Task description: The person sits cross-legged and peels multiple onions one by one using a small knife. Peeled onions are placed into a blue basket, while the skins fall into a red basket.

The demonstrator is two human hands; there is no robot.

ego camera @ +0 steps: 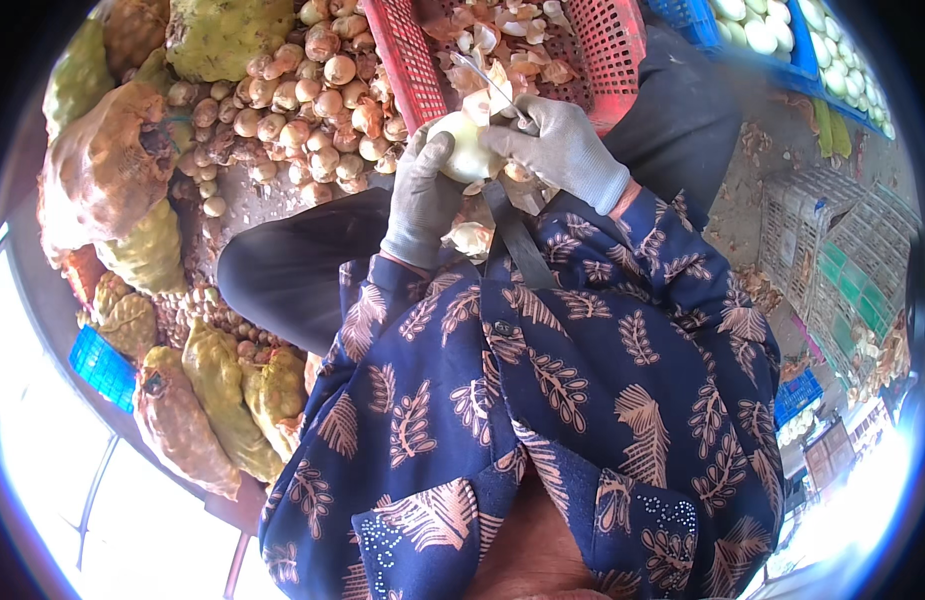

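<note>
Between my gloved hands is a mostly peeled onion (464, 152), pale and smooth. My left hand (423, 180) wraps around its left side, thumb laid on top. In my right hand (556, 142) is a small knife (486, 77), its thin blade angled up and to the left. The right fingers also press against the onion's right side, and a loose flap of papery skin (486, 101) stands up beside the blade. Just beyond my hands sits a red plastic crate (616, 56) holding onion skins (533, 56). More peelings (470, 238) lie in my lap.
Unpeeled onions (312, 112) are heaped on the floor at the left, with full mesh sacks (102, 165) around them. Blue crates (789, 64) of peeled onions (762, 34) stand at upper right. Grey plastic crates (807, 225) lie at the right among scattered skins.
</note>
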